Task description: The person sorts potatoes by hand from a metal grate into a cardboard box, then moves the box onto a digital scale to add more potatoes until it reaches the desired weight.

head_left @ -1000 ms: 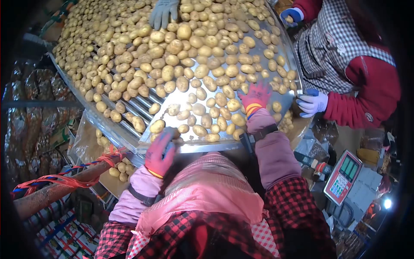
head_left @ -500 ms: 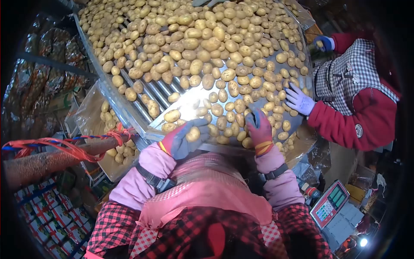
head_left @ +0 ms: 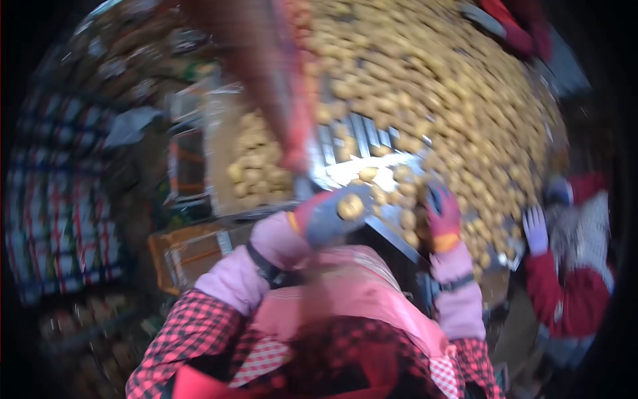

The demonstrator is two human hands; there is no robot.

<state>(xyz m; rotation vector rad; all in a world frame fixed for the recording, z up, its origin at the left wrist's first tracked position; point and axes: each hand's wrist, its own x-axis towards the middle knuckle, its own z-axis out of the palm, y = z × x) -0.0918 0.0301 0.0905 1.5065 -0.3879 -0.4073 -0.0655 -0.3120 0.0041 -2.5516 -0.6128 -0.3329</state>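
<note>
My left hand point(head_left: 325, 218), in a grey and red work glove, is closed around a potato point(head_left: 350, 207) at the near edge of the sorting table. My right hand point(head_left: 441, 211), gloved the same way, is over the loose potatoes point(head_left: 478, 133) on the table's right part. Its fingers are blurred and point down among them, so I cannot make out whether it grips one. Between my hands, a few potatoes lie on a shiny metal surface beside the roller bars point(head_left: 362, 136).
An open carton point(head_left: 222, 166) of potatoes stands left of the table. A wrapped pole point(head_left: 266, 73) crosses the view above it. On the right, a co-worker's gloved hand point(head_left: 535, 229) is near the potatoes; another person's sleeve point(head_left: 512, 26) shows at top right. Stacked packages point(head_left: 66, 226) line the left.
The view has swung left, so the table now sits further right and the cartons show more. My left hand still holds a potato; my right hand stays over the potatoes.
</note>
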